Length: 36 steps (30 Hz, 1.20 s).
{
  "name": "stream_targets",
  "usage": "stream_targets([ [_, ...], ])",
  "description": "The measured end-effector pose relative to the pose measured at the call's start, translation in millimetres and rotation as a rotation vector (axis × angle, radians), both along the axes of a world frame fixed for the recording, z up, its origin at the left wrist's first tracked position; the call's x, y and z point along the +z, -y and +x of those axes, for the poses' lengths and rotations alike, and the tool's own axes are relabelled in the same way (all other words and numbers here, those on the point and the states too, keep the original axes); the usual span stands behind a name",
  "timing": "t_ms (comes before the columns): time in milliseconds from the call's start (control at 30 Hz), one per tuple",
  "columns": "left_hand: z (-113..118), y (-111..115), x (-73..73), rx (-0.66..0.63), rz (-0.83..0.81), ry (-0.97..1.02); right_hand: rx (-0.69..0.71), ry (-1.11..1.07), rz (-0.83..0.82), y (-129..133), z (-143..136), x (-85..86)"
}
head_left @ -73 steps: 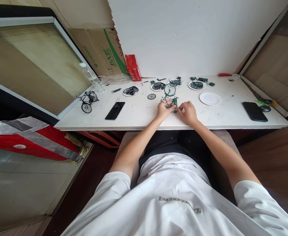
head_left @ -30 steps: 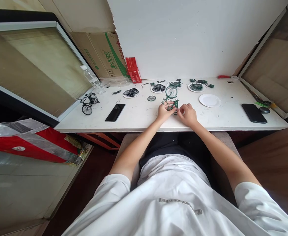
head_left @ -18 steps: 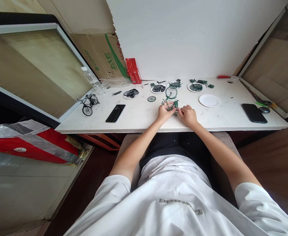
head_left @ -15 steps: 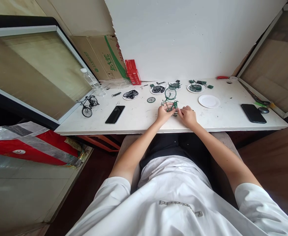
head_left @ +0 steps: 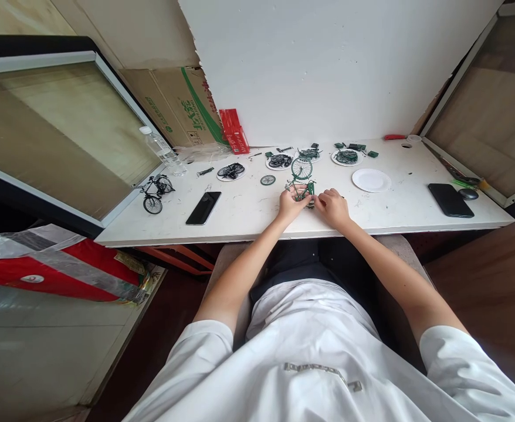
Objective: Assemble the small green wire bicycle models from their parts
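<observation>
A green model bicycle (head_left: 302, 169) is held near the front of the table, its one visible wheel pointing away from me. My left hand (head_left: 292, 203) is closed around its frame from the left. At the frame's right side, the fingers of my right hand (head_left: 331, 206) are pinched together; whatever they grip is hidden or too small to name. A loose green wheel (head_left: 268, 180) lies flat on the table to the left of the bicycle.
Plates of bicycle parts, one black set (head_left: 231, 171) and one green set (head_left: 346, 156) among them, line the back. A bare white plate (head_left: 371, 180) lies to the right. A finished black model bicycle (head_left: 153, 193), a phone (head_left: 203, 208), a bottle (head_left: 164, 151) and a black device (head_left: 451, 200) also occupy the table (head_left: 248, 223).
The view has shifted slightly. Both hands stay at the green model bicycle, with only a small movement of the right fingers.
</observation>
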<state>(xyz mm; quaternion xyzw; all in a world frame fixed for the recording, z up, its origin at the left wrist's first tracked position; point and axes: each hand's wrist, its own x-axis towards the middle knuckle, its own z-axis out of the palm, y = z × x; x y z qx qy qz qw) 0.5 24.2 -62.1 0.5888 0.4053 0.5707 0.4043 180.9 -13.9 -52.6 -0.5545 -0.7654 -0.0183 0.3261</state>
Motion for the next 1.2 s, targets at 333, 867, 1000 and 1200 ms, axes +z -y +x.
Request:
stream_targets([
  [333, 0.1, -1.5, 0.1, 0.010, -0.004, 0.003, -0.005, -0.064, -0.024, 8.7, -3.1, 9.6],
  [867, 0.6, -5.7, -2.7, 0.027, -0.004, 0.009, 0.017, -0.035, 0.010, 4.4, -1.0, 4.3],
  [1000, -0.1, -4.6, -2.3, 0.029, 0.004, 0.011, 0.017, -0.023, 0.001, -0.5, 0.9, 0.3],
  [1200, 0.1, -2.9, -0.5, 0.026, 0.009, -0.001, -0.018, 0.018, -0.017, -1.0, 0.4, 1.5],
])
